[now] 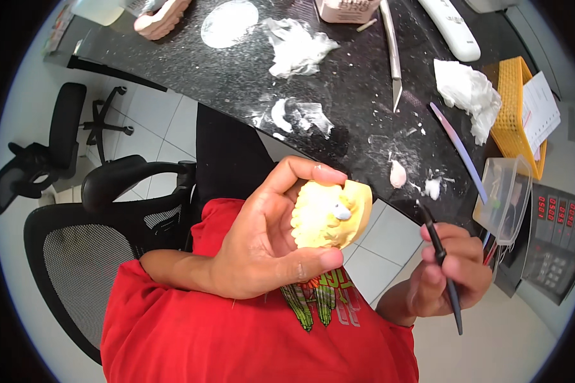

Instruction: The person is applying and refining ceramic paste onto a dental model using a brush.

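Observation:
My left hand [262,236] is closed around a yellow dental cast [316,217], thumb on its near side and fingers on its far side. The teeth of the cast face left, and a small pale blue-grey piece [342,212] sits on it. Off to the right, my right hand [453,268] pinches a thin black handled tool [442,255], its tip pointing up and left toward the table edge. The tool is apart from the cast. Beyond that tip, a pinkish-white lump [397,173] and a white dab [433,187] lie on the black table.
On the black speckled table [191,57] lie a craft knife [393,64], a purple spatula-like stick [460,150], crumpled tissues [297,48] and a pink cast [161,19]. A yellow basket [510,96] and clear plastic box [505,198] stand right. A mesh chair [83,262] is at left.

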Motion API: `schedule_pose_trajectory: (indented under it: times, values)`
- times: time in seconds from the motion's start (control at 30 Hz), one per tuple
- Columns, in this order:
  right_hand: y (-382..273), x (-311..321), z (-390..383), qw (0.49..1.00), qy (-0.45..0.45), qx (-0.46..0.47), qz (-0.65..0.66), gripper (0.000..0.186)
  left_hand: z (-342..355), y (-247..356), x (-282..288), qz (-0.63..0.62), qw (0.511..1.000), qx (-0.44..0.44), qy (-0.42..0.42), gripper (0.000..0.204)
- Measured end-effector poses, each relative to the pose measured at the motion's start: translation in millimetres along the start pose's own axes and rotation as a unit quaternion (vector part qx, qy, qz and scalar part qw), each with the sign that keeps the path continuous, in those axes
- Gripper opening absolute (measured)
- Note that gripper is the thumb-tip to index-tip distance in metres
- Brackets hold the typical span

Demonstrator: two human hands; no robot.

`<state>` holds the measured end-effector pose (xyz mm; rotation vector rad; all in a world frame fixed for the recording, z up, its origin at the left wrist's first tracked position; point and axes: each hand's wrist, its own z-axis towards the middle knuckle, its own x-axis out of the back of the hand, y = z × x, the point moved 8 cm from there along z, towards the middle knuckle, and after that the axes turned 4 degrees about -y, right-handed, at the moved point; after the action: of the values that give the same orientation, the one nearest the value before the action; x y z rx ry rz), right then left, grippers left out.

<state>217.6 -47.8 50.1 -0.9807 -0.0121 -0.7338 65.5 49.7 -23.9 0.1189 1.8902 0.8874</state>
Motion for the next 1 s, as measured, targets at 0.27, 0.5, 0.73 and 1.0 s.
schedule_pose_trajectory:
  times: [0.27,0.5,0.73,1.0]
  values:
    - [-0.5,-36.9,16.5,0.977,-0.052,0.017,0.207,0.024,-1.4,3.5,1.5,-0.027,0.996,-0.033,-0.074,0.062]
    - [1.0,-45.9,18.2,0.976,-0.056,0.019,0.210,0.022,-0.2,4.4,1.8,-0.008,0.996,-0.046,-0.082,0.062]
    - [1.1,-46.9,19.2,0.976,-0.067,0.018,0.207,0.020,-0.1,2.6,3.6,0.020,0.998,-0.018,-0.052,0.072]
    - [1.0,-46.5,17.9,0.976,-0.060,0.019,0.207,0.020,-0.3,2.4,4.3,0.026,0.998,-0.021,-0.052,0.072]
